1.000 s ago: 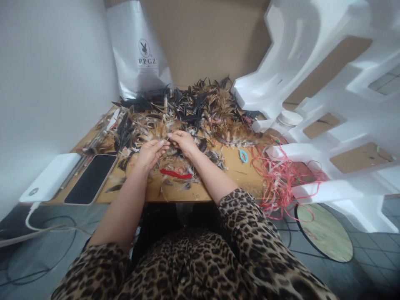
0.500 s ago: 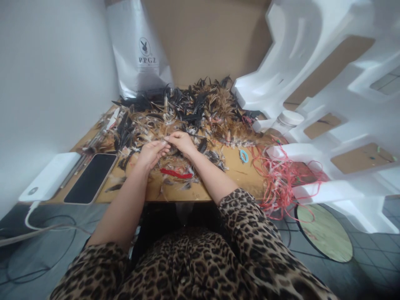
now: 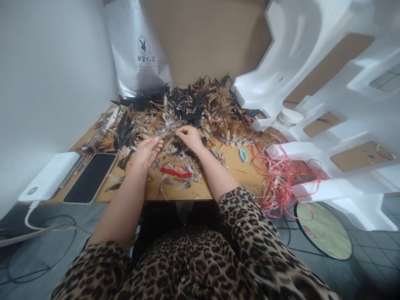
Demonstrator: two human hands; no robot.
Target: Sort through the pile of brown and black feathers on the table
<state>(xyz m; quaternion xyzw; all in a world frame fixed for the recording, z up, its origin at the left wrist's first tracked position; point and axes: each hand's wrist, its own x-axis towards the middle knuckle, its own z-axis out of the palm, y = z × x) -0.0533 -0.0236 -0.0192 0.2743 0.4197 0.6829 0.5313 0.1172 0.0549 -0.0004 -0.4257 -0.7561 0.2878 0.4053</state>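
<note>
A heap of brown and black feathers (image 3: 187, 108) covers the back of a small wooden table (image 3: 240, 175). My left hand (image 3: 148, 150) rests at the heap's near edge, fingers curled around a small bunch of feathers. My right hand (image 3: 190, 136) is a little to its right and further in, fingertips pinched on a feather in the heap. A red strip (image 3: 175, 173) lies on the table just below both hands.
A phone (image 3: 91, 177) and a white power bank (image 3: 48, 175) lie at the left. A blue band (image 3: 243, 155) and tangled red cord (image 3: 281, 175) sit at the right, beside white foam packing (image 3: 312, 83). A silver bag (image 3: 137, 50) stands behind.
My hands, close together before, have parted. The right hand moved right and further into the heap; the left hand stayed near the edge.
</note>
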